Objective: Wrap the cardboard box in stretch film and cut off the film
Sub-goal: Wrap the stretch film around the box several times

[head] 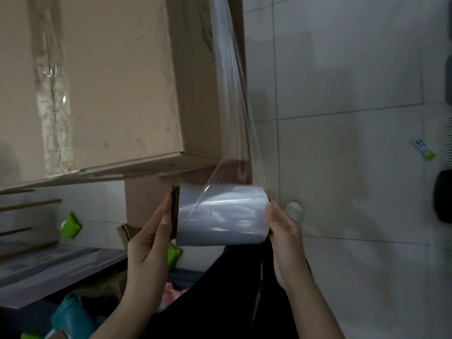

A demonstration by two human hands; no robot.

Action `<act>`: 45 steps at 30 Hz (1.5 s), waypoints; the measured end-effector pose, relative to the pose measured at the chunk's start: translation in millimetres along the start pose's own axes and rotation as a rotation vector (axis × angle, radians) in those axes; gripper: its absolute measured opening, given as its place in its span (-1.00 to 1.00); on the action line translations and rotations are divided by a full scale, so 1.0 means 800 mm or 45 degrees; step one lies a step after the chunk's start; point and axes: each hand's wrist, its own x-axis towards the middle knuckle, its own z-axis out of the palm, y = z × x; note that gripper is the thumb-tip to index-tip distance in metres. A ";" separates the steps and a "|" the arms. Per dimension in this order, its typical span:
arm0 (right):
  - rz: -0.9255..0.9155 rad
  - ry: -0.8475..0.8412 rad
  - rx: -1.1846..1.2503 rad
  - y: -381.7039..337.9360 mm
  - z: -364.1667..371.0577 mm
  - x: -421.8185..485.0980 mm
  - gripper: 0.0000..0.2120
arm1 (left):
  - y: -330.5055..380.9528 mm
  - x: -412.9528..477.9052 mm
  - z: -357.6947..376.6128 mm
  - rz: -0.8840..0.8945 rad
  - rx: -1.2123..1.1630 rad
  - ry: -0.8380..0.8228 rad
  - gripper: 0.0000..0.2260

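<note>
A large brown cardboard box (117, 81) fills the upper left, with a taped seam running down its top face. Below its near right corner I hold a roll of clear stretch film (221, 215) sideways between both hands. My left hand (149, 238) presses flat against the roll's left end. My right hand (283, 238) grips the right end. A stretched sheet of film (232, 94) runs from the roll up along the box's right side and out of view at the top. A thin edge of film also lies along the box's near side.
Grey floor tiles (342, 69) spread to the right, with my shoe (294, 210) just beside the roll. Green packets (71, 225) and flat boards lie at lower left. A dark object (444, 196) and a small label sit at the right edge.
</note>
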 end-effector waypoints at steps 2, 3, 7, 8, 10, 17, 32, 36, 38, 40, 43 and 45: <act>-0.007 0.007 -0.041 0.008 0.000 0.002 -0.39 | -0.004 -0.001 -0.005 -0.002 0.020 -0.013 -0.64; -0.005 -0.006 -0.057 0.013 0.000 0.002 -0.48 | -0.006 -0.001 -0.009 0.002 0.018 -0.023 -0.61; 0.019 -0.035 0.040 0.033 0.004 -0.006 -0.49 | -0.014 0.009 -0.027 0.052 0.035 -0.068 -0.63; 0.005 -0.016 0.043 0.041 0.008 -0.007 -0.47 | -0.016 0.014 -0.034 0.066 0.058 -0.074 -0.63; -0.019 0.025 0.036 0.057 0.019 -0.007 -0.45 | -0.019 0.022 -0.046 0.102 0.097 -0.104 -0.56; -0.135 0.202 0.230 0.106 0.070 -0.011 -0.08 | -0.017 0.067 -0.084 0.230 0.215 -0.321 -0.73; -0.200 0.356 0.518 0.190 0.119 -0.034 -0.58 | -0.034 0.096 -0.152 0.436 0.329 -0.597 -0.72; -0.263 0.460 0.509 0.222 0.148 -0.036 -0.42 | -0.045 0.108 -0.184 0.453 0.347 -0.655 -0.67; -0.270 0.474 0.558 0.242 0.168 -0.034 -0.43 | -0.050 0.121 -0.203 0.470 0.379 -0.703 -0.63; -0.284 0.446 0.632 0.261 0.189 -0.032 -0.58 | -0.051 0.137 -0.222 0.492 0.413 -0.739 -0.62; -0.284 0.520 0.699 0.282 0.221 -0.031 -0.63 | -0.052 0.156 -0.245 0.510 0.422 -0.782 -0.61; -0.276 0.573 0.743 0.289 0.241 -0.032 -0.41 | -0.053 0.162 -0.256 0.517 0.443 -0.805 -0.60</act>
